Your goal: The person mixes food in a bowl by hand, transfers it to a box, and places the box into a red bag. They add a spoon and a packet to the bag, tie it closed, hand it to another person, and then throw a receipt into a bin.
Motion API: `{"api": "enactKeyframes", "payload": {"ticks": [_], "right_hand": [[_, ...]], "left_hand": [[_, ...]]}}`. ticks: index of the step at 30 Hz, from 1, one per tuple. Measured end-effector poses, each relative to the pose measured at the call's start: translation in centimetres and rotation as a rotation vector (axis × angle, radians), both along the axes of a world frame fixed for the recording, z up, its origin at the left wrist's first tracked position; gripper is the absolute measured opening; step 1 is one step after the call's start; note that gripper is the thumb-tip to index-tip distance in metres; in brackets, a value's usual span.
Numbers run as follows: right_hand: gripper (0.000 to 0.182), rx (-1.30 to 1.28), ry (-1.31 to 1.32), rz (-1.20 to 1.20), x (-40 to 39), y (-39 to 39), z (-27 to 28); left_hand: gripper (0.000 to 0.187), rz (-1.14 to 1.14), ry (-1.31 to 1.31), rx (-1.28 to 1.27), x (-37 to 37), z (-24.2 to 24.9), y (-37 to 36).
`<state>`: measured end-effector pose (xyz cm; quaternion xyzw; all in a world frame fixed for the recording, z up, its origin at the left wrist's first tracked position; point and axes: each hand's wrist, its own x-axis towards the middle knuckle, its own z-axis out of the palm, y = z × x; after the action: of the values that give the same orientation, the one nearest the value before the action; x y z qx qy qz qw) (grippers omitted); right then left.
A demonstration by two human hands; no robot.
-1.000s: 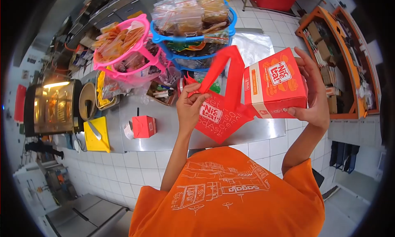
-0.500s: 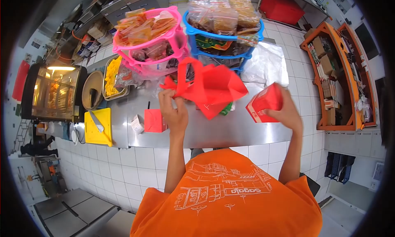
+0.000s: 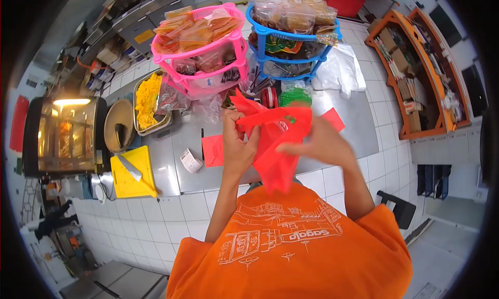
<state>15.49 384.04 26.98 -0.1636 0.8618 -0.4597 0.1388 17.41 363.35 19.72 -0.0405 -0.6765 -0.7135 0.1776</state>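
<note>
A red cloth-like carrier bag [image 3: 273, 156] hangs crumpled in front of my body. My left hand [image 3: 239, 143] pinches its upper left part, with the strap between fingers and thumb. My right hand [image 3: 327, 143], somewhat blurred, is at the bag's right edge; its thumb lies across the front while the other fingers are mostly hidden by the red material. Just beyond that hand, part of a red carton [image 3: 333, 120] shows on the steel table. A second red carton [image 3: 212, 150] stands left of my left hand, beside a small white printed slip [image 3: 191, 161].
Pink [image 3: 202, 70] and blue [image 3: 291, 65] tiered baskets of plastic sachets stand at the back. On the left are a yellow cutting board [image 3: 130, 179] with a knife [image 3: 131, 169], a tray of yellow food [image 3: 149, 101] and a lit glass cabinet [image 3: 65, 135]. White plastic bags [image 3: 340, 70] lie back right.
The red carton has left my right hand and shows on the table. My right hand has moved left onto the bag, which now hangs lower and closer to me.
</note>
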Motion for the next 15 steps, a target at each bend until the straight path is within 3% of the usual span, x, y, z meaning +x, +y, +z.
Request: {"api": "enactKeyframes", "payload": {"ticks": [1, 4, 6, 10, 13, 15], "right_hand": [[0.061, 0.09, 0.128, 0.143, 0.5, -1.4, -2.4], [0.035, 0.076, 0.042, -0.035, 1.1, -4.6, -5.3], [0.036, 0.001, -0.015, -0.163, 1.1, -3.9, -6.6], [0.035, -0.193, -0.121, -0.247, -1.2, 1.2, -8.0], [0.042, -0.175, -0.217, -0.121, -0.1, 2.9, -6.2], [0.045, -0.129, -0.139, 0.171, 0.5, 5.5, -5.1]], "left_hand": [[0.025, -0.039, -0.023, 0.028, 0.2, 0.4, -0.2], [0.027, -0.028, 0.06, -0.252, 0.4, -1.4, -2.4], [0.027, 0.049, -0.041, -0.135, 1.2, -2.6, -4.2], [0.027, 0.207, -0.033, -0.22, 1.0, -2.6, -6.1], [0.03, 0.305, 0.1, -0.329, 0.7, -2.4, -4.9], [0.03, 0.31, 0.044, -0.243, 0.3, -2.5, -4.5]]}}
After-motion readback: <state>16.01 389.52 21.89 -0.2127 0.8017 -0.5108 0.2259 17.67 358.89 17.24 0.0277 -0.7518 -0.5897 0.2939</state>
